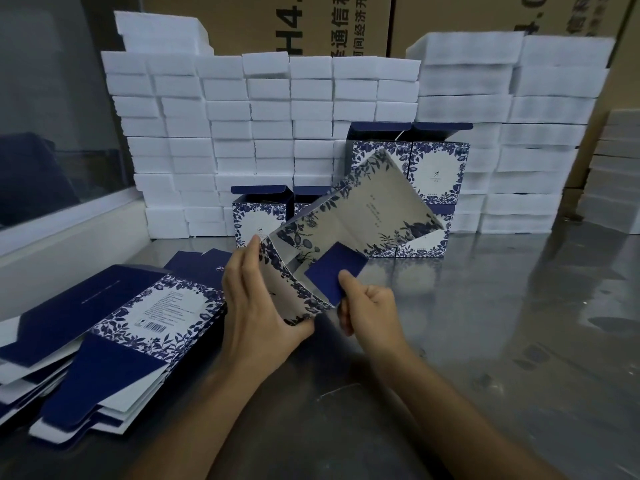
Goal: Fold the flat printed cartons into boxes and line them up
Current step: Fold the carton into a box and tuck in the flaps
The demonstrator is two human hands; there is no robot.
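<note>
Hands (pixel 311 299), carton (pixel 349 230); flat cartons (pixel 114 341) left.

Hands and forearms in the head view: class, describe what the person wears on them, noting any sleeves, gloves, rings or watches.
Both the left hand and the right hand are bare, with no gloves. No ring shows on the visible fingers, and no watch or bracelet on either wrist. The forearms are uncovered down to the bottom edge of the picture; no sleeve comes into view. Fingernails look short and unpainted.

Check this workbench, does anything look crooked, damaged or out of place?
Nothing looks damaged. Only the pile of flat cartons is untidy, fanned out with edges askew. The tilted carton is simply mid-fold, gripped by the left hand and right hand.
</note>
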